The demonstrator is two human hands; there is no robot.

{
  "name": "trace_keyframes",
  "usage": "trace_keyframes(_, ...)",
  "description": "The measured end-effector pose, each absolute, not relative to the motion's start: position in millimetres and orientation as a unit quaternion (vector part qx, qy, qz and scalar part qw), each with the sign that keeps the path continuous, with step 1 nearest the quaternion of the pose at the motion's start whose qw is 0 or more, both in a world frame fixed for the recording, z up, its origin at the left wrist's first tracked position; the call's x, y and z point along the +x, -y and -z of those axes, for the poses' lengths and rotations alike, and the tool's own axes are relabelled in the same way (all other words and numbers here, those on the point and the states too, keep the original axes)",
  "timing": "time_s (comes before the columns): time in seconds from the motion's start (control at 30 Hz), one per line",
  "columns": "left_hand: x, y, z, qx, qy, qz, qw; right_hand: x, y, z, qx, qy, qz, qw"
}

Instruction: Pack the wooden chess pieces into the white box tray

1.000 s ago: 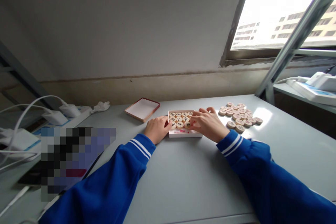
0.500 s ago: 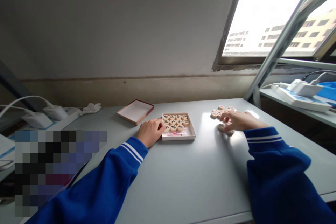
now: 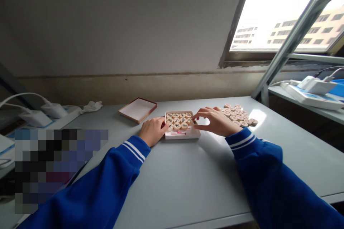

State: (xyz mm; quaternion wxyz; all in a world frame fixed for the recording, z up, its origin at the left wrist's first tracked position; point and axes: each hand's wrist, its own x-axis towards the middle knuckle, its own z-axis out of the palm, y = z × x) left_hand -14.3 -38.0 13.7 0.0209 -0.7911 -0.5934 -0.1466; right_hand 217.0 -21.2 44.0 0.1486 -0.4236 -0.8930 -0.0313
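Note:
In the head view a shallow white box (image 3: 182, 137) holds rows of round wooden Chinese chess pieces (image 3: 176, 120) marked in black. A strip of the box's floor at the near side shows red print. My left hand (image 3: 153, 131) grips the box by its left wall, thumb near the closest piece. At the opposite side my right hand (image 3: 213, 121) pinches a Chinese chess piece (image 3: 195, 122) between thumb and fingers, at the right end of the front row. Behind that hand lies a group of loose pieces (image 3: 238, 115) on the grey desk.
The box lid (image 3: 138, 108) lies upturned at the back left. Power strips with white chargers (image 3: 55, 110) sit on the left, near a crumpled white item (image 3: 92, 106). A metal post (image 3: 285, 39) and a side shelf (image 3: 322, 105) stand right. The wall borders the desk's back.
My right hand has moved left from the loose pieces to the box, bringing a Chinese chess piece with it. My left hand stays at the box. The view has shifted slightly.

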Motion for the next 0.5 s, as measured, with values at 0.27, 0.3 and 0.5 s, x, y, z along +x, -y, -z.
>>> trace_keyframes(0.27,-13.0,38.2,-14.9,-0.783,0.606,0.137,0.016,216.9,20.9,-38.1,-0.446,0.879,0.083,0.148)
trace_keyframes(0.3,-13.1,38.1,-14.8,-0.784,0.606,0.138,0.016,216.1,21.4,-37.9,-0.444,0.879,0.086,0.152)
trace_keyframes(0.5,-13.6,37.9,-13.8,-0.785,0.603,0.138,0.02,209.3,24.5,-38.5,-0.422,0.892,0.083,0.141)
